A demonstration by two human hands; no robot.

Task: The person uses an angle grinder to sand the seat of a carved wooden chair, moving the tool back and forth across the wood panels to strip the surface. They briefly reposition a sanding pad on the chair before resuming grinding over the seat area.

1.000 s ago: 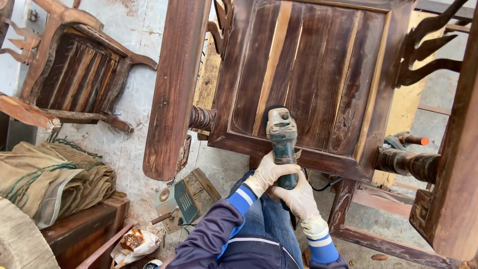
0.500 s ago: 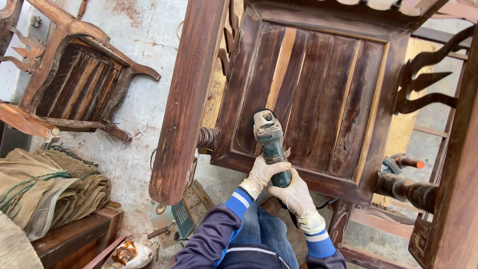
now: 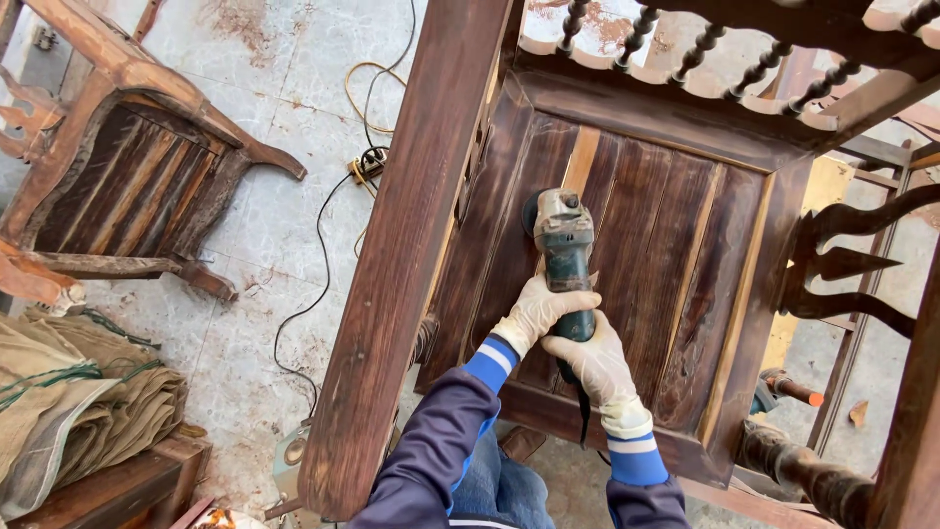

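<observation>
A green angle grinder (image 3: 562, 243) rests with its disc on the dark slatted seat panel (image 3: 646, 255) of a wooden chair lying on its side. My left hand (image 3: 537, 310), in a pale glove, wraps the grinder's body from the left. My right hand (image 3: 597, 364), also gloved, grips the rear of the handle just below it. The grinder's head sits beside a lighter, sanded slat (image 3: 580, 162) near the panel's left side. A thick chair leg (image 3: 411, 245) runs down the frame left of the tool.
Another wooden chair (image 3: 127, 176) lies on the tiled floor at upper left. A black cable and a yellow one run to a plug block (image 3: 366, 165). Folded sacks (image 3: 69, 411) sit on a bench at lower left. Carved rails (image 3: 842, 255) and turned spindles (image 3: 705, 54) surround the panel.
The grinder and both hands have moved up the seat panel, away from its near rail toward the middle. My view has shifted closer over the chair.
</observation>
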